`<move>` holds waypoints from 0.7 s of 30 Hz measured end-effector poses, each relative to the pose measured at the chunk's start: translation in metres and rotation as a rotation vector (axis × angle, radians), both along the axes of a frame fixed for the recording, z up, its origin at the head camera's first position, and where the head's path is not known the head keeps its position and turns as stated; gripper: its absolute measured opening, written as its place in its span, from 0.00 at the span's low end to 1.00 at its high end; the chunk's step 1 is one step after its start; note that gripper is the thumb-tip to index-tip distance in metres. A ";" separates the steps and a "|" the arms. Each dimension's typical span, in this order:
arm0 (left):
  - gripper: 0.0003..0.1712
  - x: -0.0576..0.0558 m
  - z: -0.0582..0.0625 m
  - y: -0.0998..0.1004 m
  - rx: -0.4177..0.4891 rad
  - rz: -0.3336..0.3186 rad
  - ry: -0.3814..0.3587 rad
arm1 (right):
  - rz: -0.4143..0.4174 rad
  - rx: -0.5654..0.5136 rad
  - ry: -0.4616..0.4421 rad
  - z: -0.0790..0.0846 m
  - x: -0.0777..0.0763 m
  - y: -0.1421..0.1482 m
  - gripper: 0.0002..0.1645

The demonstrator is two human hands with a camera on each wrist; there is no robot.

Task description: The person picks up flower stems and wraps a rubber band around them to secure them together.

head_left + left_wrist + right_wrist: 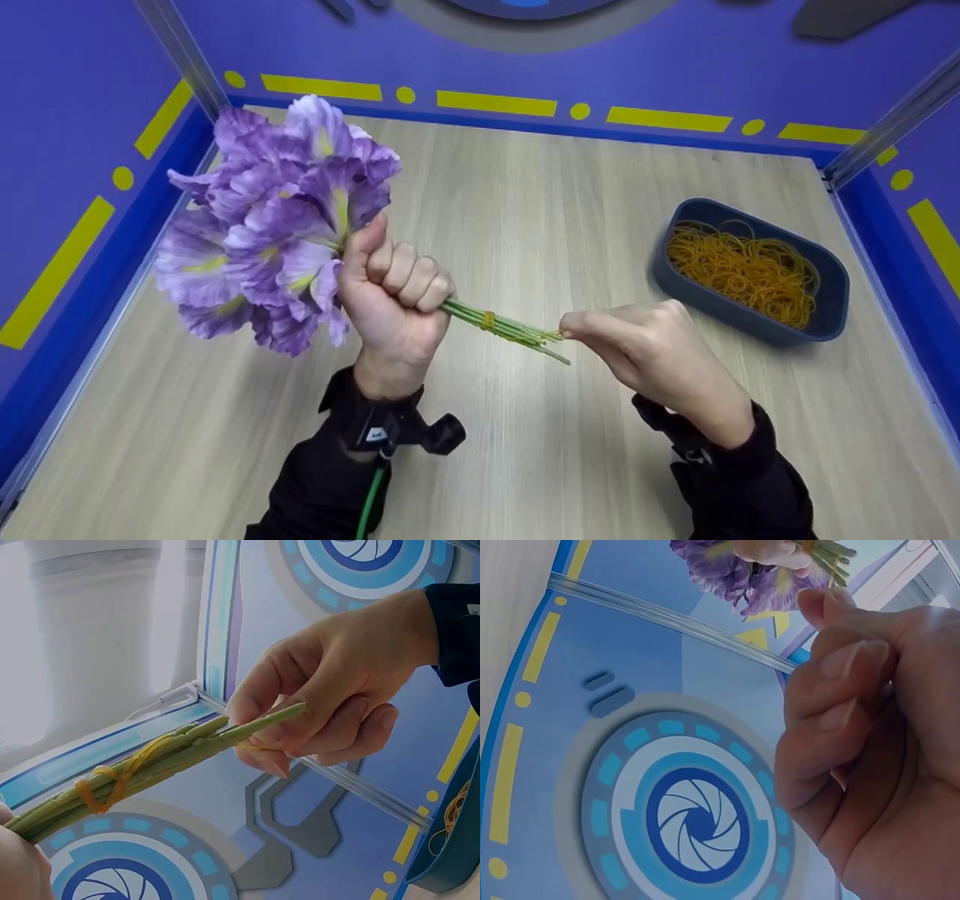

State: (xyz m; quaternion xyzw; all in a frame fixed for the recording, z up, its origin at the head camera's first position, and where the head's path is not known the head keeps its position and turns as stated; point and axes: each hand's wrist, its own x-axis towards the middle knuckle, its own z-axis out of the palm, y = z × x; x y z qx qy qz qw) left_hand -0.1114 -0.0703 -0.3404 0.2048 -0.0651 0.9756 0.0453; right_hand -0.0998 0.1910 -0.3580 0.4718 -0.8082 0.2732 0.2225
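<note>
My left hand (pixel 397 300) grips a bunch of purple artificial irises (pixel 270 225) by the stems, just below the blooms. The blooms point to the upper left, and the green stems (pixel 517 331) slant out to the lower right. An orange rubber band (pixel 112 784) is wound round the stems between my left hand and their cut ends. A stretched strand of it runs along the stems to my right hand (pixel 652 345), which pinches it between thumb and finger close to the stem tips.
A dark blue plastic tub (pixel 750 330) stands on the right side of the wood-grain table (pixel 525 450), holding a heap of orange rubber bands (pixel 739 274). Blue panels (pixel 495 67) with yellow marks wall in the table at the back and both sides.
</note>
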 end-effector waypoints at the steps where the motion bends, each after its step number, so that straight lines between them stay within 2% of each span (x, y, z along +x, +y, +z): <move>1: 0.32 0.000 0.000 0.001 -0.001 -0.004 -0.001 | 0.006 -0.002 0.007 0.000 0.000 -0.001 0.14; 10: 0.33 0.001 -0.004 0.010 -0.037 -0.102 -0.013 | 0.153 0.003 0.090 -0.003 -0.003 -0.007 0.09; 21: 0.35 0.004 -0.011 0.022 -0.095 -0.169 -0.009 | 0.136 0.016 0.189 -0.008 -0.002 -0.022 0.07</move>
